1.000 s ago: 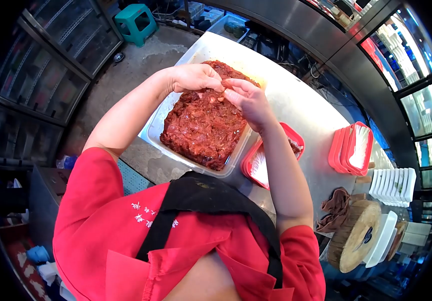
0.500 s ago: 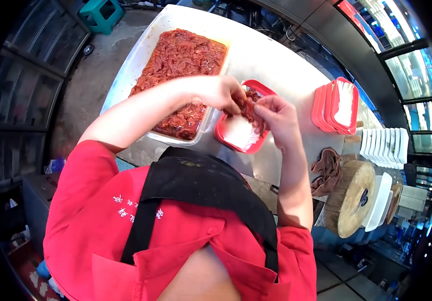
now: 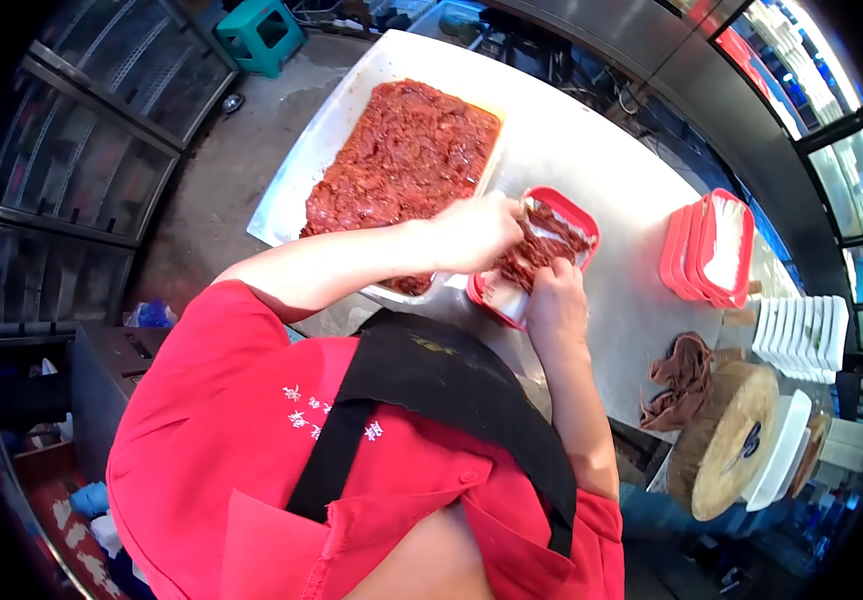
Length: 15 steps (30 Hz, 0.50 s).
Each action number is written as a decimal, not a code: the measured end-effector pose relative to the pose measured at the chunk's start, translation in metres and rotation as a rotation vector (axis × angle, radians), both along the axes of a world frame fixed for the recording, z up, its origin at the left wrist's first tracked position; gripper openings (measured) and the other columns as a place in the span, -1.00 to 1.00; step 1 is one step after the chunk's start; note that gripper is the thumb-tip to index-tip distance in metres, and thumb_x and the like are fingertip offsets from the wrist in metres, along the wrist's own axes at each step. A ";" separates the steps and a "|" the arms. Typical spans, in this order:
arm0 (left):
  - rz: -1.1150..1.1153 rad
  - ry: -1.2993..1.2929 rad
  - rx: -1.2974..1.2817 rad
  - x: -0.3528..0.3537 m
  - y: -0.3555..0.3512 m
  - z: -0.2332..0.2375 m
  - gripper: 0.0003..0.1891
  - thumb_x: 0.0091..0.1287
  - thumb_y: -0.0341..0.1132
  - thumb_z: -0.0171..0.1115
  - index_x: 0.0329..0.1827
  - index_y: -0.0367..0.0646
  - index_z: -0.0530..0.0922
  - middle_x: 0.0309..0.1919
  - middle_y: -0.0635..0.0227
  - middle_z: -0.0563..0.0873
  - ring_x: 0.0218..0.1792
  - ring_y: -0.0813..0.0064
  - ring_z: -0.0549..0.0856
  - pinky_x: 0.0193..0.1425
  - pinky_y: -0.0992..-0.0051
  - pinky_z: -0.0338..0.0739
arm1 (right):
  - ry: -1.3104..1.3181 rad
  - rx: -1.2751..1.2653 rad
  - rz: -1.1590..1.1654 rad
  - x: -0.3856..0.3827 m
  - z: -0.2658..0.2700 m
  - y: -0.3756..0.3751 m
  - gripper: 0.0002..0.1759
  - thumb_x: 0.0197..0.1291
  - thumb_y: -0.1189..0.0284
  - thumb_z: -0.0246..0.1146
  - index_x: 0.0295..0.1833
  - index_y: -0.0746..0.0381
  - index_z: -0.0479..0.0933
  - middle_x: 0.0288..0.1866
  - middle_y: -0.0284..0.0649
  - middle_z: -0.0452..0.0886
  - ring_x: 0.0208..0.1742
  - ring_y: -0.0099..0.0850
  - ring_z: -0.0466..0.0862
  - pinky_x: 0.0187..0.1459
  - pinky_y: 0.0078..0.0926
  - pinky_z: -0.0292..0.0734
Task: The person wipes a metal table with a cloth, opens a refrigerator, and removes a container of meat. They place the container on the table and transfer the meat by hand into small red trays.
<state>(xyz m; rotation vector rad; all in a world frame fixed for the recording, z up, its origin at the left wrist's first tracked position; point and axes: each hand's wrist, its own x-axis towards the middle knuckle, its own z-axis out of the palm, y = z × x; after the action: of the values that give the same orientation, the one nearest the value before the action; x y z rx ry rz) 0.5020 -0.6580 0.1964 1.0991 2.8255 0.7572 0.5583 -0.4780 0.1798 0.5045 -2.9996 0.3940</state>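
Note:
Dark red marinated meat (image 3: 539,250) lies spread over a white-lined red tray (image 3: 591,215). My left hand (image 3: 481,234) is at the tray's left side, its fingers closed on the upper left part of the meat. From the lower right, my right hand (image 3: 557,300) pinches the meat's near edge. Both sets of fingertips are partly hidden by the hands and meat. Left of the tray, a large white tub (image 3: 351,110) holds a big mass of the same red meat (image 3: 406,150), and my left forearm crosses over its near end.
A stack of red trays (image 3: 706,250) with white inside stands at the right of the metal table (image 3: 631,330). Beyond it are stacked white dishes (image 3: 799,335), a brown cloth (image 3: 681,385) and a round wooden chopping block (image 3: 721,440). A green stool (image 3: 261,38) stands on the floor, far left.
The view has shifted, so the scene sits further right and lower. The meat, bunched between my fingers before, now lies more spread out over the tray, my hands further apart along it.

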 end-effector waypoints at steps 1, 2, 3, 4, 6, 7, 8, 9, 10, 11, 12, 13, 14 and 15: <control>0.077 -0.027 0.036 -0.008 -0.011 0.005 -0.90 0.04 -0.42 0.18 -0.42 -0.21 0.63 -0.35 0.15 0.59 -0.23 0.11 0.60 -0.11 0.28 0.53 | -0.049 0.012 -0.011 0.001 0.001 0.001 -0.89 -0.06 0.57 0.12 -0.36 0.35 0.49 -0.18 -0.07 0.48 -0.06 -0.12 0.50 -0.11 -0.26 0.52; 0.127 -0.003 0.015 -0.021 -0.026 0.005 -0.88 0.03 -0.41 0.20 -0.39 -0.20 0.64 -0.35 0.15 0.60 -0.24 0.10 0.61 -0.11 0.27 0.53 | -0.043 0.008 -0.011 0.002 0.003 0.002 -0.89 -0.06 0.57 0.12 -0.36 0.35 0.49 -0.18 -0.07 0.48 -0.06 -0.12 0.50 -0.11 -0.26 0.52; 0.178 0.020 -0.001 -0.039 -0.044 0.003 -0.86 0.02 -0.41 0.22 -0.35 -0.20 0.65 -0.36 0.14 0.62 -0.24 0.09 0.62 -0.11 0.27 0.54 | 0.033 -0.053 -0.023 0.002 0.004 0.003 -0.90 -0.04 0.57 0.13 -0.35 0.34 0.49 -0.16 -0.07 0.49 -0.05 -0.11 0.50 -0.12 -0.26 0.52; 0.270 0.000 -0.102 -0.059 -0.060 -0.003 -0.85 0.03 -0.38 0.25 -0.33 -0.20 0.65 -0.35 0.13 0.64 -0.24 0.10 0.63 -0.11 0.25 0.53 | 0.109 -0.113 -0.034 0.003 0.006 0.003 -0.91 -0.02 0.56 0.14 -0.34 0.32 0.49 -0.14 -0.07 0.50 -0.05 -0.11 0.51 -0.13 -0.27 0.51; 0.463 -0.077 -0.209 -0.087 -0.080 -0.010 -0.82 0.06 -0.31 0.28 -0.30 -0.18 0.65 -0.33 0.12 0.67 -0.23 0.13 0.65 -0.11 0.24 0.54 | 0.100 -0.160 -0.044 0.005 0.021 0.000 -0.91 0.01 0.53 0.16 -0.33 0.30 0.50 -0.17 -0.08 0.52 -0.08 -0.11 0.53 -0.15 -0.25 0.51; 0.563 -0.132 -0.216 -0.096 -0.085 -0.012 -0.80 0.08 -0.27 0.29 -0.28 -0.17 0.66 -0.33 0.13 0.68 -0.21 0.16 0.66 -0.11 0.23 0.54 | 0.088 -0.211 -0.056 0.006 0.027 -0.001 -0.92 0.05 0.50 0.18 -0.32 0.28 0.50 -0.19 -0.08 0.54 -0.11 -0.11 0.55 -0.18 -0.24 0.51; 0.572 -0.051 -0.229 -0.106 -0.089 -0.025 -0.78 0.09 -0.22 0.31 -0.30 -0.17 0.66 -0.32 0.11 0.68 -0.21 0.13 0.66 -0.11 0.22 0.54 | 0.093 -0.208 -0.060 0.006 0.029 -0.003 -0.92 0.05 0.50 0.18 -0.32 0.28 0.50 -0.19 -0.08 0.54 -0.11 -0.11 0.55 -0.18 -0.24 0.51; 0.566 -0.049 -0.225 -0.110 -0.086 -0.030 -0.78 0.09 -0.22 0.31 -0.30 -0.17 0.66 -0.32 0.11 0.68 -0.21 0.13 0.66 -0.11 0.22 0.54 | 0.015 -0.224 -0.080 0.006 0.031 -0.005 -0.91 0.08 0.47 0.19 -0.31 0.26 0.50 -0.22 -0.10 0.55 -0.17 -0.11 0.57 -0.20 -0.22 0.51; 0.548 -0.062 -0.245 -0.114 -0.082 -0.035 -0.77 0.07 -0.21 0.33 -0.30 -0.17 0.66 -0.33 0.10 0.68 -0.20 0.12 0.66 -0.11 0.21 0.54 | -0.064 -0.239 -0.102 0.007 0.032 -0.006 -0.90 0.10 0.44 0.21 -0.31 0.25 0.51 -0.26 -0.11 0.56 -0.22 -0.10 0.58 -0.23 -0.21 0.51; 0.531 -0.076 -0.265 -0.117 -0.078 -0.041 -0.75 0.05 -0.20 0.34 -0.31 -0.17 0.66 -0.34 0.08 0.68 -0.20 0.11 0.66 -0.11 0.21 0.54 | -0.063 -0.233 -0.110 0.007 0.032 -0.007 -0.90 0.10 0.44 0.21 -0.31 0.25 0.51 -0.26 -0.11 0.56 -0.22 -0.10 0.58 -0.23 -0.21 0.51; 0.529 -0.079 -0.274 -0.118 -0.075 -0.045 -0.79 0.01 -0.27 0.34 -0.32 -0.18 0.67 -0.35 0.05 0.68 -0.20 0.10 0.66 -0.09 0.22 0.55 | -0.063 -0.242 -0.112 0.008 0.031 -0.008 -0.89 0.09 0.42 0.22 -0.32 0.25 0.51 -0.29 -0.12 0.56 -0.26 -0.10 0.59 -0.24 -0.20 0.51; 0.523 -0.081 -0.269 -0.122 -0.074 -0.051 -0.79 0.01 -0.27 0.34 -0.32 -0.18 0.67 -0.35 0.05 0.68 -0.20 0.10 0.66 -0.09 0.22 0.55 | -0.064 -0.251 -0.112 0.008 0.030 -0.008 -0.87 0.09 0.41 0.23 -0.33 0.25 0.51 -0.32 -0.13 0.57 -0.30 -0.10 0.59 -0.26 -0.20 0.51; 0.565 -0.071 -0.274 -0.127 -0.076 -0.058 -0.82 0.00 -0.31 0.31 -0.34 -0.18 0.67 -0.35 0.04 0.68 -0.21 0.09 0.66 -0.09 0.22 0.55 | -0.065 -0.247 -0.119 0.007 0.030 -0.009 -0.87 0.09 0.41 0.23 -0.33 0.25 0.51 -0.32 -0.13 0.57 -0.30 -0.10 0.59 -0.26 -0.20 0.51; 0.609 -0.062 -0.280 -0.129 -0.079 -0.060 -0.84 -0.01 -0.36 0.27 -0.36 -0.19 0.67 -0.35 0.03 0.68 -0.22 0.09 0.67 -0.09 0.23 0.55 | -0.062 -0.262 -0.116 0.006 0.030 -0.009 -0.87 0.08 0.40 0.25 -0.34 0.25 0.52 -0.34 -0.13 0.57 -0.31 -0.10 0.60 -0.26 -0.21 0.51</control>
<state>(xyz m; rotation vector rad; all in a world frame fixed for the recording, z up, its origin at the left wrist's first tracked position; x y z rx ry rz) 0.3735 -0.7366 0.1363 0.1673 3.0932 0.3676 0.5648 -0.4868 0.2098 0.2985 -2.9513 0.7915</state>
